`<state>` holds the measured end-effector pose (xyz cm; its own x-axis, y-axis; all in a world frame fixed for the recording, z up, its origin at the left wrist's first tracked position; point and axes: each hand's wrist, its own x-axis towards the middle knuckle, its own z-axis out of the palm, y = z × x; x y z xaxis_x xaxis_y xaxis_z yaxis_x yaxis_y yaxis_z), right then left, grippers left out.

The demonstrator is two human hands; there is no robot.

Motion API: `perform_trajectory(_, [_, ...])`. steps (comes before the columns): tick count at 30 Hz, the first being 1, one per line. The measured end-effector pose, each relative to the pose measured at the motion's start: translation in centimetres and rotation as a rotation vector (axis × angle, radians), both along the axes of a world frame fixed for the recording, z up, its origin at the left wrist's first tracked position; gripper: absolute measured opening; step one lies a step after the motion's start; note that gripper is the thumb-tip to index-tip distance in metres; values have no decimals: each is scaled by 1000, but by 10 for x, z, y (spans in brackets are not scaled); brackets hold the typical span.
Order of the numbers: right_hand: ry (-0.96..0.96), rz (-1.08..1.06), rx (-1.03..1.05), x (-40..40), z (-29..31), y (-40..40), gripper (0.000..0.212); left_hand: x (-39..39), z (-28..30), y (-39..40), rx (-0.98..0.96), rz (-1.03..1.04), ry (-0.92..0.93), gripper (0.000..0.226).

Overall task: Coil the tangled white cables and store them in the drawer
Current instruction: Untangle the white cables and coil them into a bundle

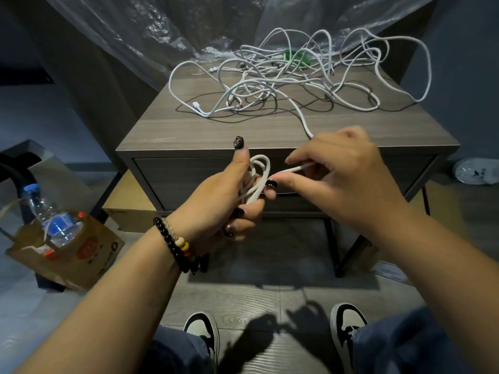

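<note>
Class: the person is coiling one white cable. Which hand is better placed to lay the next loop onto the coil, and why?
The right hand. It pinches the free cable running back to the pile, so it can feed the next loop. The left hand is taken up gripping the coil.

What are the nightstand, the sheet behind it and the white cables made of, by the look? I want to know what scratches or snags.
Nightstand: probably wood-grain laminate, matt grey-brown with printed-looking streaks; its legs look like dark metal.
Sheet: thin clear plastic film, crinkled and glinting.
White cables: apparently a matt, possibly braided jacket; too small to be sure.
</note>
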<state>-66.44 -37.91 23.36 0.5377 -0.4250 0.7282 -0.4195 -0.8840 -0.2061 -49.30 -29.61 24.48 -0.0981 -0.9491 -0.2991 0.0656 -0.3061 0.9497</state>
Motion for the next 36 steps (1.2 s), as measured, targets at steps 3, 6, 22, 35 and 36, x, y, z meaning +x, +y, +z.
perform_trajectory(3, [11, -23, 7, -4, 5, -5, 46, 2, 3, 1, -4, -63, 28, 66])
perform_trajectory(6, [8, -18, -6, -7, 7, -9, 43, 5, 7, 0, -59, -30, 22, 57])
perform_trajectory(22, [-78, 93, 207, 3, -3, -7, 25, 30, 8, -6, -163, 426, 274, 55])
perform_trajectory(35, [334, -52, -91, 17, -8, 14, 34, 8, -7, -11, -135, 438, 43, 47])
perform_trajectory(36, [360, -58, -95, 18, -9, 16, 34, 8, -7, -11, -146, 441, 27, 49])
